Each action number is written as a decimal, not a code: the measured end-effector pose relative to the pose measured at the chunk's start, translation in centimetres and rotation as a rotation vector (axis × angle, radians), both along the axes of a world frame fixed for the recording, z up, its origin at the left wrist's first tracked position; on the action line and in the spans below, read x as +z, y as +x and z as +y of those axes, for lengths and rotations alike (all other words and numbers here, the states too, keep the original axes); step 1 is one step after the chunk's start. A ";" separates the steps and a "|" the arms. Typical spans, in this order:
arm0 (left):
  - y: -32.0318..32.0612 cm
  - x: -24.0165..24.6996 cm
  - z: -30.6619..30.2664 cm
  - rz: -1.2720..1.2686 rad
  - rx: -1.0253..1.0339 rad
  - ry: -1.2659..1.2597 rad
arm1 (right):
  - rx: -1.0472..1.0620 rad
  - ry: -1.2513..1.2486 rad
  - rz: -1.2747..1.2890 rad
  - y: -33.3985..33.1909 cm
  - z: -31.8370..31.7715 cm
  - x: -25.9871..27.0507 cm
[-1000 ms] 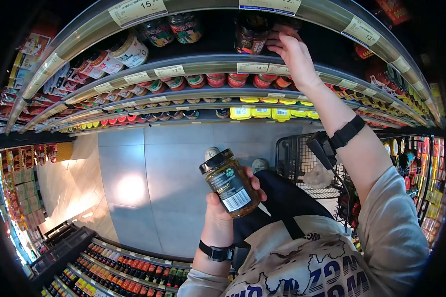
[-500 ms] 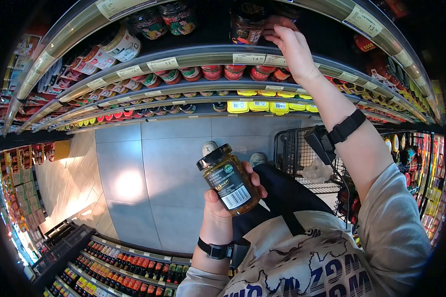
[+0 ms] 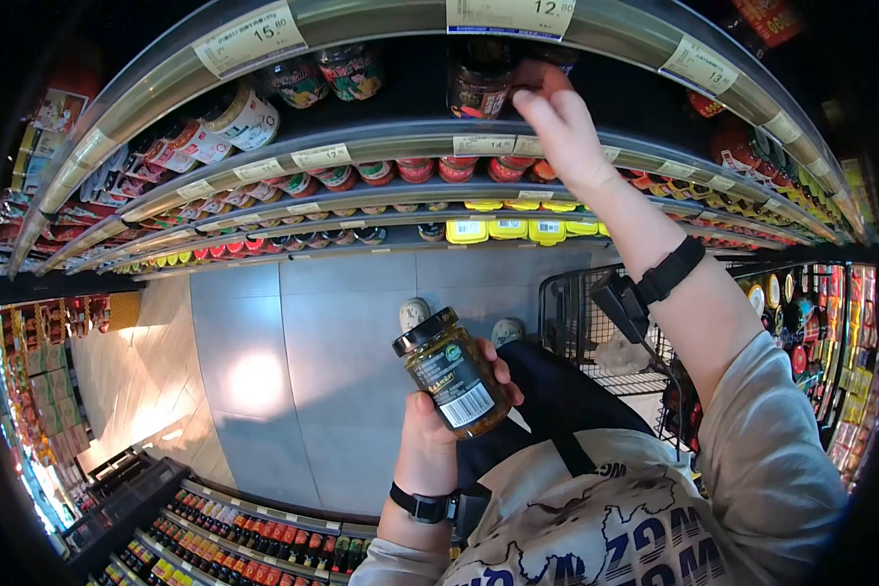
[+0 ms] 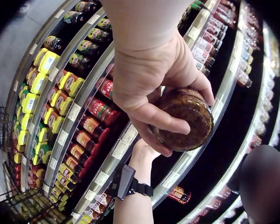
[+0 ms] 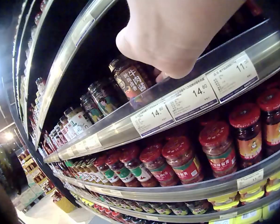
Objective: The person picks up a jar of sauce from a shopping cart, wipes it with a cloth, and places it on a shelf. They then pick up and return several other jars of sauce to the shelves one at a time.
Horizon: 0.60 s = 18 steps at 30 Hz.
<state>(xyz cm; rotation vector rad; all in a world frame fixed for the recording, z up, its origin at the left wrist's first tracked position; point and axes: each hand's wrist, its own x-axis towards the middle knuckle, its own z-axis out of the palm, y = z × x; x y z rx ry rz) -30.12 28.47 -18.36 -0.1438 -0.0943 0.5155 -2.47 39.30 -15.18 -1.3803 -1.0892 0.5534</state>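
A glass jar of dark, oily sauce [image 3: 456, 376], with a black lid and a black label with a barcode, is gripped by my left hand [image 3: 432, 430] in front of my body. The left wrist view shows the jar's glass base [image 4: 189, 121] with fingers curled round its side. My right hand [image 3: 568, 127] reaches into an upper shelf, right beside a dark-lidded jar of beef sauce [image 5: 129, 77]. That jar stands upright near the shelf's front edge. Its fingertips are partly hidden by the jar and shadow, and I cannot tell whether they hold anything.
Price tags [image 5: 191, 100] line the shelf edge under my right hand. Red-lidded jars [image 5: 182, 158] fill the shelf below, and yellow-lidded tubs [image 3: 508, 230] stand lower. White-labelled jars [image 3: 244, 117] are to the left. A black wire cart [image 3: 571, 303] stands by my legs.
My right hand has turned and its fingers reach farther into the shelf beside the beef sauce jar. My left hand keeps its grip on the sauce jar. The head view has shifted slightly.
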 end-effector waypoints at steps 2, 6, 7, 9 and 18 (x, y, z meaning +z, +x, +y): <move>0.0 0.1 0.1 -0.020 -0.007 0.018 | -0.009 0.062 0.025 -0.7 0.4 -0.2; -0.1 0.3 0.3 0.000 -0.025 0.011 | -0.118 0.027 -0.206 -1.9 0.7 1.2; -0.1 0.3 0.4 0.017 -0.023 0.003 | -0.120 0.029 -0.209 -2.1 1.1 1.2; -0.2 0.3 0.4 0.033 -0.021 -0.005 | -0.247 0.088 -0.378 -2.4 1.6 1.1; -0.8 -0.6 0.4 0.065 -0.019 0.000 | -0.307 -0.064 -0.461 -3.0 2.4 2.3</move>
